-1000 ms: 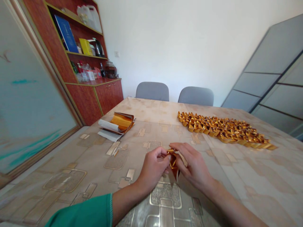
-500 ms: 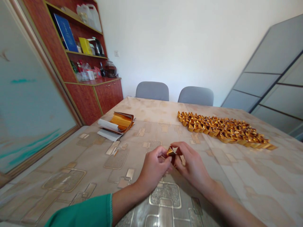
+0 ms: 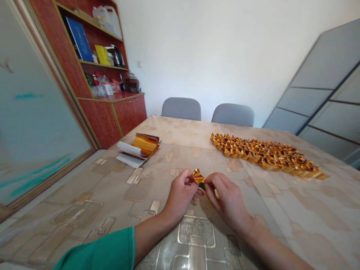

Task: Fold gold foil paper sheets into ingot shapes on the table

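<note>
A small folded piece of gold foil paper [image 3: 198, 175] is held just above the table between both hands. My left hand [image 3: 182, 191] pinches its left side, thumb and fingers closed on it. On the other side, my right hand [image 3: 223, 192] grips the right corner between thumb and fingertips. The foil shows a curved, shiny face, and its lower part is partly hidden by the fingers. To the right lie several rows of folded gold paper ingots [image 3: 261, 152], packed close together. A curled stack of gold foil paper sheets [image 3: 144, 144] lies to the left.
A patterned cloth covers the table [image 3: 112, 187]. Two grey chairs [image 3: 181, 108] stand at its far side. A red-brown cabinet [image 3: 112, 112] with bottles and a kettle is at the back left, and grey panels [image 3: 309, 75] are at the right.
The foil piece has turned in my fingers, so its curved gold face now shows and it sits slightly higher and further left. My right hand has shifted its hold to the corner.
</note>
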Demonstrator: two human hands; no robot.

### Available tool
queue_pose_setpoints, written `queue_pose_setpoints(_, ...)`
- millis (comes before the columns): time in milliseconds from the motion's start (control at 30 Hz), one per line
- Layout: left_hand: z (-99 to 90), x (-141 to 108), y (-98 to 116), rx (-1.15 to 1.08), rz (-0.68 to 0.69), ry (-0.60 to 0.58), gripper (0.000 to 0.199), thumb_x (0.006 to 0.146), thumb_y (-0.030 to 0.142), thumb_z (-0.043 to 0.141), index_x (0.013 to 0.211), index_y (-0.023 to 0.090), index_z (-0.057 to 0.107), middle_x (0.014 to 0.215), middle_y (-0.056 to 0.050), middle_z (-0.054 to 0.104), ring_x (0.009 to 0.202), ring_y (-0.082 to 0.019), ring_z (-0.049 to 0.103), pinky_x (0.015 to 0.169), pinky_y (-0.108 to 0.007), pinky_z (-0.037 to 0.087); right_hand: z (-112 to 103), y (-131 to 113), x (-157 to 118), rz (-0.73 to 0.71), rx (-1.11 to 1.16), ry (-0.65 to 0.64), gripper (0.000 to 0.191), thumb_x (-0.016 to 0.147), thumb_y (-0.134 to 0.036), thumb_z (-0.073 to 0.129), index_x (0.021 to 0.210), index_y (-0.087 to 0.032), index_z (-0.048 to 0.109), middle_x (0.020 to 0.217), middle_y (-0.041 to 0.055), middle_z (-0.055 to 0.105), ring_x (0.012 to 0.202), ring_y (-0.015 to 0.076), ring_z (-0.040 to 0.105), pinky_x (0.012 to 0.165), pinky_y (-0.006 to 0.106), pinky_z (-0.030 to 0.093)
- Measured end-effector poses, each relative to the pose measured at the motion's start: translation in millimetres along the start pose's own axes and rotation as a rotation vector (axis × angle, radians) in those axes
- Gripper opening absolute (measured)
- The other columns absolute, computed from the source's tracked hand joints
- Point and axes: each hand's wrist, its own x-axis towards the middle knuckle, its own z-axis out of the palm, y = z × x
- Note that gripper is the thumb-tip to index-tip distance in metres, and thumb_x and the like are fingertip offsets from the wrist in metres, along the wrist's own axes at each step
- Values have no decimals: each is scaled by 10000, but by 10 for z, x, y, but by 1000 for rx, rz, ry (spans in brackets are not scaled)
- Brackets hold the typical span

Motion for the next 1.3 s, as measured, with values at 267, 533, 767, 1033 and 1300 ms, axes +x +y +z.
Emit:
queue_pose_setpoints(267, 1, -10, 5, -191, 112, -6, 166, 750, 230, 703, 802, 167, 559, 736, 21, 629, 638, -122, 614, 543, -201, 512, -27, -64, 34, 48, 186, 68, 29, 926, -245, 589, 935, -242, 561, 820, 16, 638, 746, 199, 584, 706, 330, 433)
queue_pose_setpoints(533, 21, -42, 93, -380, 24, -12, 204, 704, 248, 799, 821, 136, 675, 837, -35, 701, 731, -130, 648, 657, -216, 537, -105, 33, 74, -92, 166, 171, 137, 897, -117, 624, 916, -253, 621, 866, 6, 655, 831, 203, 573, 767, 361, 398)
queue_pose_setpoints(767, -51, -60, 139, -507, -154, -185, 354, 763, 445, 772, 901, 133, 678, 741, -28, 675, 610, -97, 604, 523, -180, 488, -153, 158, 74, -123, 226, 173, 183, 893, -85, 592, 889, -263, 635, 927, 16, 573, 896, 204, 545, 766, 349, 422)
queue_pose_setpoints(1033, -38, -62, 126, -525, -355, -204, 404, 589, 238, 885, 898, 119, 653, 815, -54, 712, 709, -145, 678, 685, -256, 550, -107, 187, 80, -7, 368, 109, 173, 931, -176, 557, 837, -274, 664, 1132, 30, 579, 1098, 225, 532, 907, 370, 416)
queue_pose_setpoints(1300, -30, -60, 84, -406, -215, -92, 297, 617, 242, 850, 763, 137, 613, 745, -13, 666, 681, -131, 628, 656, -248, 494, -52, 140, 99, 432, 829, -68, 234, 880, -467, 622, 879, -233, 630, 794, 12, 624, 748, 189, 578, 673, 313, 462)
